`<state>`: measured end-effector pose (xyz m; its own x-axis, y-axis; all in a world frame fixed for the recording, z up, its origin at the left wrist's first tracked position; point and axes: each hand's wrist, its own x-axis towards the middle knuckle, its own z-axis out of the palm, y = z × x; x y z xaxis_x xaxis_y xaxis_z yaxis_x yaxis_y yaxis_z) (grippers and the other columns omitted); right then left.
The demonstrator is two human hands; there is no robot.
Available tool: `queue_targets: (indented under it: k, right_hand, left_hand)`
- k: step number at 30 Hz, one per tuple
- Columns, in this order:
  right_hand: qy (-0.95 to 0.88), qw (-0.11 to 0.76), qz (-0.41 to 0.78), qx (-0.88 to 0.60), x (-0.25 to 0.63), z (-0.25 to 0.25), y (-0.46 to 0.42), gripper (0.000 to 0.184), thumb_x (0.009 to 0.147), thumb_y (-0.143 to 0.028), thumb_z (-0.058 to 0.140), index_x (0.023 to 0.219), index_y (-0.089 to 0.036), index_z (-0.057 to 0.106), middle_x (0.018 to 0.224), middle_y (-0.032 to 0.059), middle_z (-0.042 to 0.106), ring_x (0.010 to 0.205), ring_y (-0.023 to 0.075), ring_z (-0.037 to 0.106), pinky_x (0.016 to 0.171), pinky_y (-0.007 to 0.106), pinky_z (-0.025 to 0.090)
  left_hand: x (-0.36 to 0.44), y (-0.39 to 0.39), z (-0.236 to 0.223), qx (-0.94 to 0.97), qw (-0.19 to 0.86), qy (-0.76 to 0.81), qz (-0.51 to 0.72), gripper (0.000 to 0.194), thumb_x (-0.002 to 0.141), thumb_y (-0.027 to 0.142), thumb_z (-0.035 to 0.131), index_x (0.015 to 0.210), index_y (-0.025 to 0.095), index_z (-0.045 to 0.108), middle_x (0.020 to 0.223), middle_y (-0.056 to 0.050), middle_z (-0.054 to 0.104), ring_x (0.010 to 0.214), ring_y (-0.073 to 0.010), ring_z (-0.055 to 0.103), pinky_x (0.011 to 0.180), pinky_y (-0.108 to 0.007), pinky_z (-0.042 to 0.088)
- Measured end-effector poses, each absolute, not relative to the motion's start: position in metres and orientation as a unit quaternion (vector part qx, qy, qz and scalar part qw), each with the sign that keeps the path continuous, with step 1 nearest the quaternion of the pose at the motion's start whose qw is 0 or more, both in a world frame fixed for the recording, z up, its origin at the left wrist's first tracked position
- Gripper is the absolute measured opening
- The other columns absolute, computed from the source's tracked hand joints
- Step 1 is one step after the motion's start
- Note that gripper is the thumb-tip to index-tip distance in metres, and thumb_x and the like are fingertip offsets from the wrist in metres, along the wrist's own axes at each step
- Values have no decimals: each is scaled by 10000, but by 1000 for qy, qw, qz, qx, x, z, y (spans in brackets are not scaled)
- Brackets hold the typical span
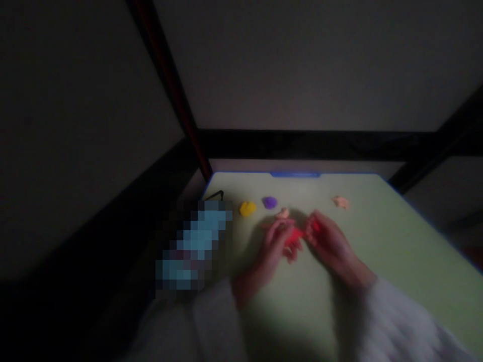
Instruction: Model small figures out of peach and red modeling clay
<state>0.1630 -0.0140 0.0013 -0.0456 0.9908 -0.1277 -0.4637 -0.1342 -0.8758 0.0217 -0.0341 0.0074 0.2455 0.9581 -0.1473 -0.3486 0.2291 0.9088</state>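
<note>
Above the middle of the table, my left hand (274, 246) is closed round a soft red lump of modelling clay (293, 236). Close to it on the right, my right hand (328, 246) curls its fingers on red clay as well. The red reaches across the small gap between the hands, though blur hides whether it is one piece. Just beyond my left hand lies a peach-coloured clay piece (283, 213), partly covered by the fingers. A purple lump (270, 202) and a yellow lump (248, 208) sit behind and to the left.
Another peach clay piece (341, 202) lies at the right on the pale table (392, 241), which has a blue edge. A blurred-out, bluish object (199, 241) covers the table's left side. A dark-framed wall (320, 75) stands behind. The light is dim.
</note>
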Motion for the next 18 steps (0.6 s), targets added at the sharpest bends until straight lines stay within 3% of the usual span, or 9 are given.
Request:
queue_targets:
  k: [8, 13, 18]
  right_hand:
    - [-450, 528, 568, -443, 150, 7, -25, 300, 768, -417, 622, 616, -179, 522, 493, -72, 473, 416, 65, 403, 409, 179, 338]
    - [-588, 448, 518, -431, 139, 17, -35, 421, 834, -504, 489, 576, -177, 553, 529, 3, 609, 533, 135, 573, 549, 244, 461]
    - [-648, 417, 486, -412, 141, 19, -36, 456, 883, -486, 406, 601, -175, 583, 495, 8, 627, 499, 149, 601, 585, 271, 488]
  left_hand:
    - [24, -28, 1, 369, 672, 400, 502, 535, 754, 481, 549, 1179, 165, 469, 603, 37, 533, 360, -53, 422, 321, -168, 278]
    - [24, -32, 0, 383, 671, 406, 489, 470, 768, 452, 535, 1148, 179, 482, 483, 76, 461, 318, -50, 373, 322, -168, 244]
    - [25, -36, 4, 388, 685, 404, 466, 397, 765, 438, 535, 1056, 171, 503, 447, 81, 448, 301, -52, 358, 325, -173, 218]
